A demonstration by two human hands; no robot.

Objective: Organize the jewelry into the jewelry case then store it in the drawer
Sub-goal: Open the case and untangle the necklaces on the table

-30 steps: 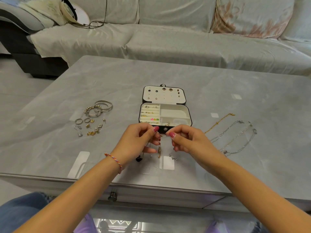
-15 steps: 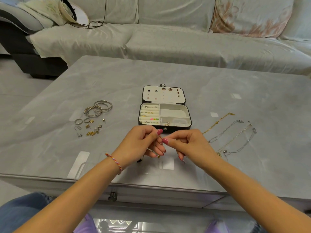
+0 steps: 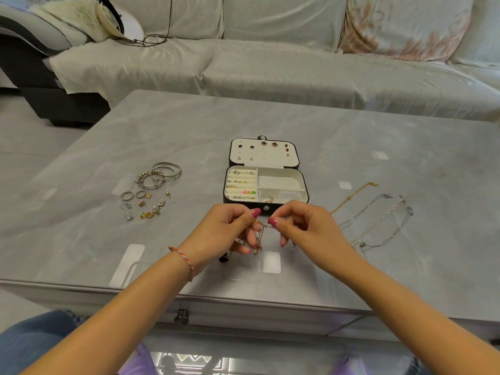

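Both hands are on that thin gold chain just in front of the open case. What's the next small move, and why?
Probably carry the gold chain forward and lower it into the jewelry case. The left hand and right hand pinch it just short of the case, whose large right compartment looks free.

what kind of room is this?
Most likely a home living room: a covered sofa with a cushion behind a low marble-look coffee table, where a jewelry case lies open.
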